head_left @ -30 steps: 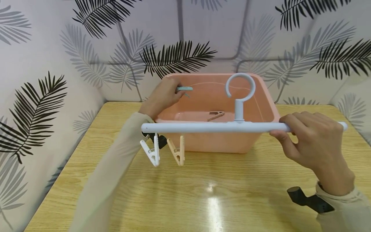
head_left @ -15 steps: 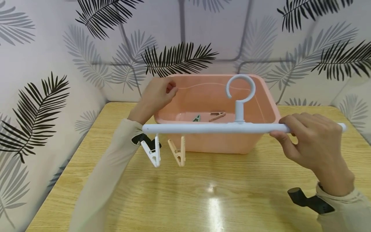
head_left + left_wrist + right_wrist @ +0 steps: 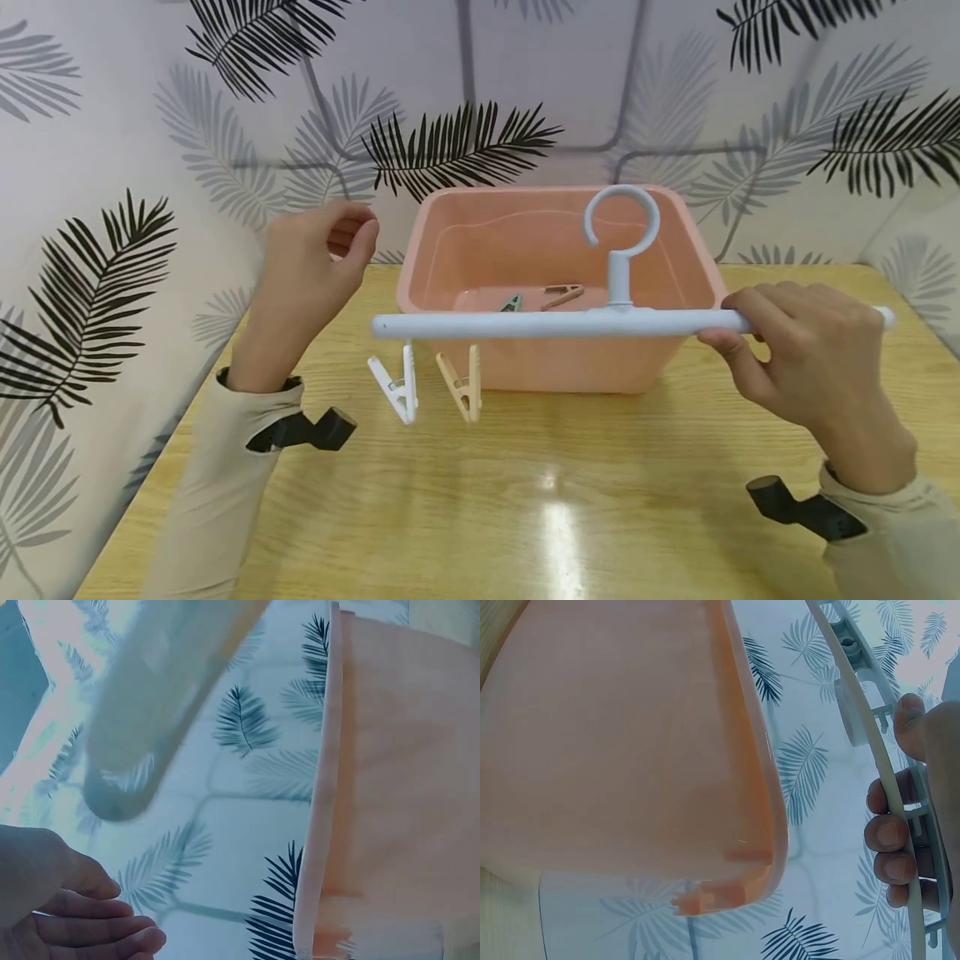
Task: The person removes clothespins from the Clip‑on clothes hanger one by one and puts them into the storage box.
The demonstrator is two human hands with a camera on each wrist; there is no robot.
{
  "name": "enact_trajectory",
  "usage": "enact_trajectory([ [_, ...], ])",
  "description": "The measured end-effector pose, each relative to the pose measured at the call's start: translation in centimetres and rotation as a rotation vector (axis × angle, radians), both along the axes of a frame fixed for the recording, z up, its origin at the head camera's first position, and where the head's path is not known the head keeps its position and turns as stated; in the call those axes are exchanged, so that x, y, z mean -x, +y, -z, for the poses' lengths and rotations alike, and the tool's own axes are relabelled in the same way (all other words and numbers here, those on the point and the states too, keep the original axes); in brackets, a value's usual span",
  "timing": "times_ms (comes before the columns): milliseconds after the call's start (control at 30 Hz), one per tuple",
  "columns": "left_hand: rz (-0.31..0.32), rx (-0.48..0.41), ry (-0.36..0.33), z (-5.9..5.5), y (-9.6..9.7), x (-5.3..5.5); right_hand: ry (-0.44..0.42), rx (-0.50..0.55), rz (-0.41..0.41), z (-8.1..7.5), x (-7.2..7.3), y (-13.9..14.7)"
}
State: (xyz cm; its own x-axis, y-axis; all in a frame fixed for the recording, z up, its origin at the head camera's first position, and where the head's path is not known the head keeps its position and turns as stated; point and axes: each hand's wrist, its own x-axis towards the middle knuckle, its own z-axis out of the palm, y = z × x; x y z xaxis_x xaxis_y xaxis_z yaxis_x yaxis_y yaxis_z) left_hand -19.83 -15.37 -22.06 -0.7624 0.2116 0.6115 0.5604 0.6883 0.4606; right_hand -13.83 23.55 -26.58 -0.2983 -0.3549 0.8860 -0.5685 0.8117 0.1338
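Note:
My right hand (image 3: 817,358) grips the right end of a pale blue clip hanger (image 3: 525,324), holding it level over the near side of a pink basin (image 3: 570,367). In the right wrist view its fingers (image 3: 886,834) curl round the hanger's bar. A white clip (image 3: 405,392) and a beige clip (image 3: 467,387) hang under the hanger's left part. My left hand (image 3: 311,267) holds nothing, raised left of the basin with fingers loosely bent. Inside the basin lie a green clip (image 3: 512,303), partly hidden by the hanger, and a brownish clip (image 3: 564,294).
The basin stands on a wood-grain table (image 3: 480,500) toward its back. Behind it hangs a pale leaf-patterned cloth (image 3: 525,75), which also runs along the left side. A black wrist mount (image 3: 806,510) sits on the right sleeve, another on the left.
My left hand has let go of the green clip, which now lies in the basin, and moved left out of the basin. The right hand and hanger have barely moved.

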Motion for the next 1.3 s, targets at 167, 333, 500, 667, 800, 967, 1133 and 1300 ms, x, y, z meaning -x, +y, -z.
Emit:
enact_trajectory([
  [167,-0.002,0.012,0.069,0.2,0.1,-2.7,0.003,0.009,0.003,0.2,0.3,0.1],
  [333,-0.002,0.04,0.211,0.8,0.8,-5.3,0.004,0.008,0.003,0.3,0.6,0.1],
  [500,0.053,0.046,0.271,2.0,2.0,-7.7,-0.01,-0.009,0.015,0.3,0.8,0.3],
  [667,0.093,0.13,0.182,3.5,3.4,-9.9,-0.028,-0.018,0.027,0.4,1.0,0.6],
  [800,0.076,0.195,0.014,4.4,4.7,-11.4,-0.034,-0.022,0.028,0.5,1.0,0.6],
  [967,0.047,0.297,-0.259,5.4,6.1,-12.5,-0.023,-0.002,0.02,0.5,1.0,0.2],
  [1133,0.137,0.164,-0.398,6.3,6.9,-11.5,-0.02,0.008,0.019,0.4,0.9,0.2],
  [1300,0.34,-0.212,-0.547,7.4,7.4,-10.5,-0.025,0.004,0.029,0.3,0.9,0.5],
])
